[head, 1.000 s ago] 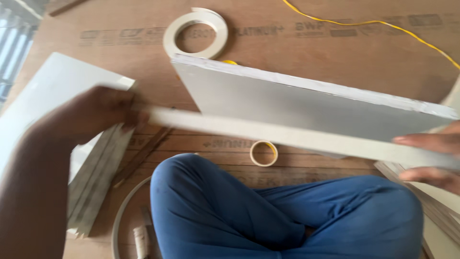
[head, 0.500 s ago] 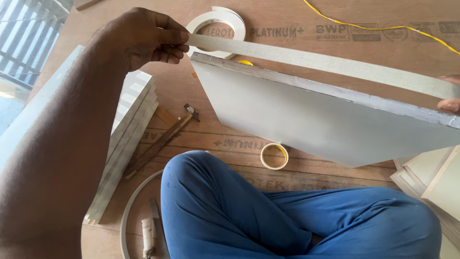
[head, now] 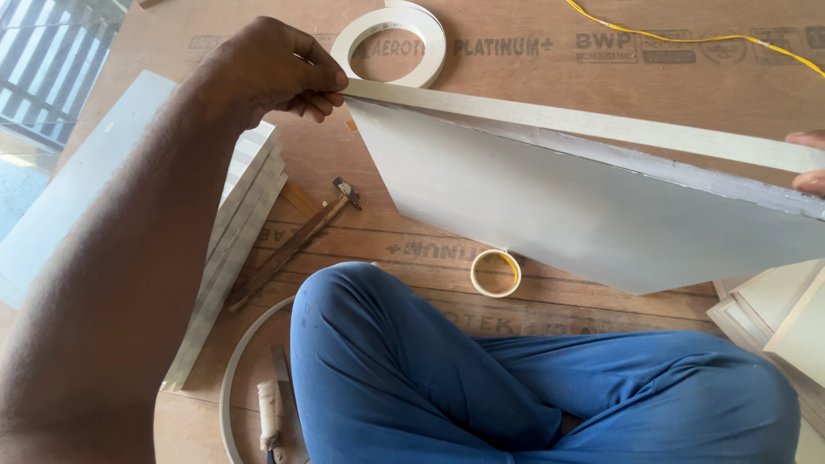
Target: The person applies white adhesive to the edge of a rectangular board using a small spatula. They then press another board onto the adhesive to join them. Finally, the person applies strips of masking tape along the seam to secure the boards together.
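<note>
Head view: the left hand (head: 271, 73) has its grip pinched on one end of the pale edging strip (head: 584, 125), stretched along the top edge of the grey panel (head: 567, 215) over the blue-trousered knees (head: 516, 387). Only the right hand (head: 808, 163) fingertips show at the frame edge touching the strip, so can't tell that grip. Compared with half a second ago, the strip now lies closer against the panel edge, with the big tape roll (head: 391, 43) and small roll (head: 496, 272) unmoved on the plywood floor (head: 533, 51).

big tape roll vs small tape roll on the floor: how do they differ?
The big roll is white and wide-holed; the small roll is yellowish and much smaller. The big roll lies past the panel, near the left hand; the small roll lies on the near side, by the blue-clad knee. The panel's edge strip crosses just in front of the big roll; the small roll is fully in view. Both lie flat on the brown board, untouched.
</note>
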